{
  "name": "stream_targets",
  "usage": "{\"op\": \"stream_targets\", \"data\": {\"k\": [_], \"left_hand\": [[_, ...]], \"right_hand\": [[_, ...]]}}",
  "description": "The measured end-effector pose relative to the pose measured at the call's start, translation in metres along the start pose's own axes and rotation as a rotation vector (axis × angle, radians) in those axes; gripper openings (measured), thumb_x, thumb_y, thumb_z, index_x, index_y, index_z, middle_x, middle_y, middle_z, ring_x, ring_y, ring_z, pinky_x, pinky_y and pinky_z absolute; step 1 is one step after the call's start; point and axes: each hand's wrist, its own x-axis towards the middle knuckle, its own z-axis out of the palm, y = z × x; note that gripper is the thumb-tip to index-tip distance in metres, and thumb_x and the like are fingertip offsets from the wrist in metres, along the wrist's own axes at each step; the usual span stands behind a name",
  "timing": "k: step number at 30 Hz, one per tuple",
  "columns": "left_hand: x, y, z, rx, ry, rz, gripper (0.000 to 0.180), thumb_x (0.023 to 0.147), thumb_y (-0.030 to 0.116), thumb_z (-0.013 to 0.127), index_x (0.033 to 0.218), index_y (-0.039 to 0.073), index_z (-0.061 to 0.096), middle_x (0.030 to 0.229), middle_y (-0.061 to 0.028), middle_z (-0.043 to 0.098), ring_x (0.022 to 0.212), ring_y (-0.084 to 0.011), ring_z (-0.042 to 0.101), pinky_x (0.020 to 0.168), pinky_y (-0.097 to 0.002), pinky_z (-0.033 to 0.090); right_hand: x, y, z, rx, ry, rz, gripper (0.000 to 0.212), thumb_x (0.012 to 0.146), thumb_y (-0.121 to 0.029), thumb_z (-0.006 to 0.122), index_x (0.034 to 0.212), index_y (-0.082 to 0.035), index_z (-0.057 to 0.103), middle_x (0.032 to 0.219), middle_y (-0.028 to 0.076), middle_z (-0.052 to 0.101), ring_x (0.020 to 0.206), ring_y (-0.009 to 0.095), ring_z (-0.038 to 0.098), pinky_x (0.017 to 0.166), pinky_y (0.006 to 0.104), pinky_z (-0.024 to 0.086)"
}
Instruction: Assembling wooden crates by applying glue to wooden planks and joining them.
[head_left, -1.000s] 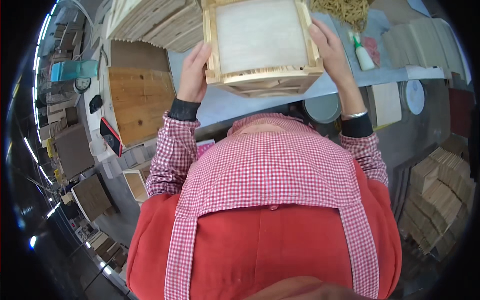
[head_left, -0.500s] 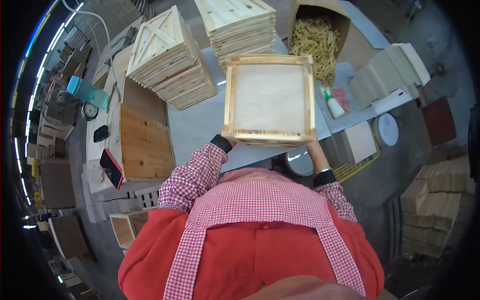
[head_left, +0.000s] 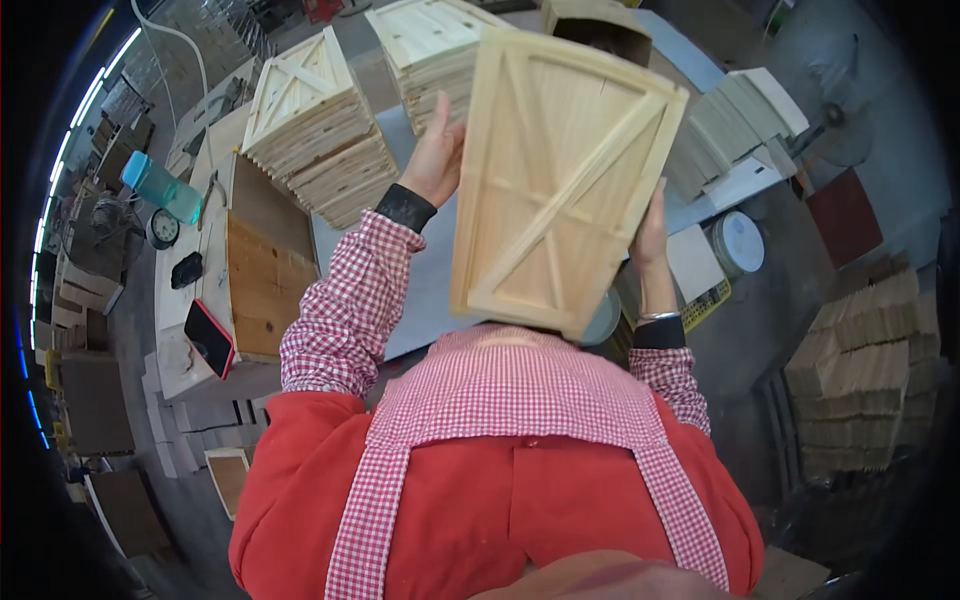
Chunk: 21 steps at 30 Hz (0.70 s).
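A pale framed wooden panel (head_left: 560, 190) with crossed slats on its face stands tilted up in front of my chest. My left hand (head_left: 436, 160) is at its left edge, thumb raised and the other fingers partly hidden by the panel. My right hand (head_left: 651, 228) holds the right edge, its fingers mostly behind the wood. Beyond my left hand, two tall stacks of similar panels stand on the table: a left stack (head_left: 320, 140) and a farther stack (head_left: 435, 60), partly covered by the held panel.
A wooden box (head_left: 268, 285), a red-edged phone (head_left: 210, 338), a round clock (head_left: 162, 228) and a teal bottle (head_left: 160, 188) are at left. Grey boards (head_left: 735, 125) lie at the far right, near a white round lid (head_left: 742, 242). Stacked wood (head_left: 855, 380) stands lower right.
The panel has been turned over and tipped up, so its slatted face shows instead of the recessed plain side. My left hand has moved up along its edge; my right hand has risen too.
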Motion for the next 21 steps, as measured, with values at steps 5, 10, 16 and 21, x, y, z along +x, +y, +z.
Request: {"op": "stream_targets", "data": {"k": [5,10,16,21], "left_hand": [[-0.043,-0.013,0.006,0.022,0.167,0.14,0.068,0.097,0.056,0.035,0.138,0.001,0.041,0.134,-0.0143,0.051,0.121,-0.0217,0.051,0.101,-0.0361,0.042],[-0.065,-0.03,-0.003,-0.031,0.275,0.166,0.056,0.099,0.043,0.04,0.132,-0.001,0.045,0.129,-0.0103,0.055,0.117,-0.02,0.054,0.098,-0.0332,0.044],[-0.075,-0.042,-0.013,-0.058,0.462,0.069,0.046,0.099,0.033,0.046,0.131,-0.001,0.046,0.126,-0.0097,0.057,0.111,-0.0205,0.057,0.094,-0.0324,0.046],[-0.069,-0.02,-0.026,0.044,0.563,0.013,0.042,0.098,0.032,0.048,0.125,0.0,0.051,0.122,-0.0081,0.058,0.108,-0.0189,0.058,0.092,-0.0339,0.047]], "right_hand": [[-0.018,0.028,0.005,0.019,0.113,0.066,0.063,0.102,-0.049,0.024,0.14,-0.002,0.038,0.136,0.009,0.048,0.125,0.018,0.045,0.106,0.028,0.032],[-0.002,0.015,0.015,0.099,-0.102,0.139,0.062,0.1,-0.049,0.032,0.138,0.0,0.04,0.134,0.01,0.051,0.121,0.02,0.05,0.103,0.0315,0.037],[0.018,0.054,-0.013,-0.007,-0.107,0.231,0.06,0.1,-0.046,0.034,0.136,0.001,0.043,0.129,0.01,0.054,0.118,0.018,0.051,0.1,0.03,0.038],[0.057,0.035,-0.002,-0.355,-0.268,0.195,0.057,0.1,-0.045,0.036,0.137,-0.002,0.045,0.125,0.009,0.057,0.113,0.016,0.054,0.098,0.0306,0.041]]}}
